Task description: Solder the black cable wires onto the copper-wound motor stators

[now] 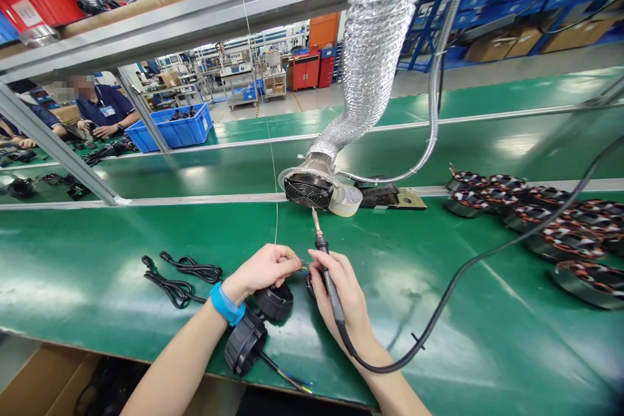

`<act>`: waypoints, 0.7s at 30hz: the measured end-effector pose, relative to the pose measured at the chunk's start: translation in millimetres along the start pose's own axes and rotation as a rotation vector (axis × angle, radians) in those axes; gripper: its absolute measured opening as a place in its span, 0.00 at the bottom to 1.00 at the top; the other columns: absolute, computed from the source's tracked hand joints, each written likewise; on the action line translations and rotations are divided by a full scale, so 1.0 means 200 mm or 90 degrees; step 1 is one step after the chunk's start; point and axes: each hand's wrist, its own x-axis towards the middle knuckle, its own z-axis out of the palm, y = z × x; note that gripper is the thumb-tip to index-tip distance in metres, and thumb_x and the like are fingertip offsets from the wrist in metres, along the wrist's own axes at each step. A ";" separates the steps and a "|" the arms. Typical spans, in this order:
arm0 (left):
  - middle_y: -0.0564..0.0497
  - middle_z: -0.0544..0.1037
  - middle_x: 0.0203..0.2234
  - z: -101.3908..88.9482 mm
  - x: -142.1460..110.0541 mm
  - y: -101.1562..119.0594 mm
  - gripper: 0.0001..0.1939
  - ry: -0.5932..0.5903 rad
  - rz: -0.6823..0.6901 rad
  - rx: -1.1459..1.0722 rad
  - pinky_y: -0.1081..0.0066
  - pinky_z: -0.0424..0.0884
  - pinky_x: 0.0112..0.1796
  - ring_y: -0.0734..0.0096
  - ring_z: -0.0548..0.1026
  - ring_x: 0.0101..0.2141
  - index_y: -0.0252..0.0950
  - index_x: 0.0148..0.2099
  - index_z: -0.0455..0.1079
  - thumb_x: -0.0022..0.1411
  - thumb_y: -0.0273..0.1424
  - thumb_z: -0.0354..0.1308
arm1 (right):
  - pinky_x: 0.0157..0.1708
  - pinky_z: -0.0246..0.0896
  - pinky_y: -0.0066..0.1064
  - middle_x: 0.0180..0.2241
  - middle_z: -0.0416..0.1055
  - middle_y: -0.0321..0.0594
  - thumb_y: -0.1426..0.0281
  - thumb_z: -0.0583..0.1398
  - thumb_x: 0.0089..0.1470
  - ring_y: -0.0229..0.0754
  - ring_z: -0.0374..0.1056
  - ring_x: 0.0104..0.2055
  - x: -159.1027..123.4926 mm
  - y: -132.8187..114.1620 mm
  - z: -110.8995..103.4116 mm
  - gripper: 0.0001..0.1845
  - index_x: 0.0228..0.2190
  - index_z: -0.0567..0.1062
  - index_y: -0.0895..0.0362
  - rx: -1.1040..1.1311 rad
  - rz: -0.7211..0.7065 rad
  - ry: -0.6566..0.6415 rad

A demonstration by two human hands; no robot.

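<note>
Soldering iron [329, 276] gripped in the right hand [341, 292], tip raised toward the fume extractor [308, 190]. Left hand [260, 270], blue wristband [227, 304], pinches thin wire ends [305, 266] beside the iron. Black round housings [245, 341] with leads [287, 380] lie on the green bench [73, 299]. Wound motor stators [565, 240] lie at bench right.

A motor assembly floor in an electronics factory: long green-topped desks [97, 286] carry rows of wound stators [565, 240] beside a foil fume-extraction duct [373, 45], a worker in navy uniform [104, 107] sits by a blue crate [173, 127], and red tool cabinets [306, 70] stand beyond.
</note>
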 end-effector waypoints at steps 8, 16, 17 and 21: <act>0.60 0.63 0.14 0.01 0.00 0.00 0.19 0.012 0.020 0.048 0.76 0.51 0.19 0.80 0.59 0.14 0.33 0.35 0.67 0.61 0.47 0.56 | 0.45 0.70 0.34 0.44 0.66 0.44 0.76 0.54 0.62 0.41 0.72 0.44 0.03 -0.02 0.01 0.21 0.55 0.66 0.50 0.014 0.010 0.004; 0.57 0.66 0.17 0.00 -0.01 0.00 0.18 -0.008 0.019 0.016 0.76 0.60 0.22 0.77 0.65 0.18 0.33 0.36 0.66 0.61 0.46 0.56 | 0.43 0.69 0.31 0.42 0.65 0.41 0.78 0.54 0.62 0.38 0.70 0.40 0.03 -0.01 0.01 0.18 0.51 0.68 0.51 0.022 0.009 0.007; 0.57 0.67 0.18 0.00 -0.01 0.00 0.19 -0.013 0.015 0.003 0.76 0.60 0.22 0.77 0.65 0.19 0.33 0.36 0.66 0.60 0.46 0.56 | 0.43 0.69 0.31 0.42 0.65 0.41 0.78 0.54 0.61 0.38 0.70 0.40 0.02 0.00 0.01 0.18 0.52 0.68 0.51 0.021 0.009 0.008; 0.58 0.65 0.16 -0.01 0.00 0.00 0.20 -0.022 0.017 -0.006 0.76 0.55 0.21 0.80 0.61 0.18 0.33 0.35 0.66 0.60 0.48 0.57 | 0.43 0.69 0.31 0.42 0.64 0.41 0.77 0.54 0.62 0.38 0.70 0.39 0.00 0.00 0.01 0.19 0.52 0.68 0.50 0.027 0.014 0.004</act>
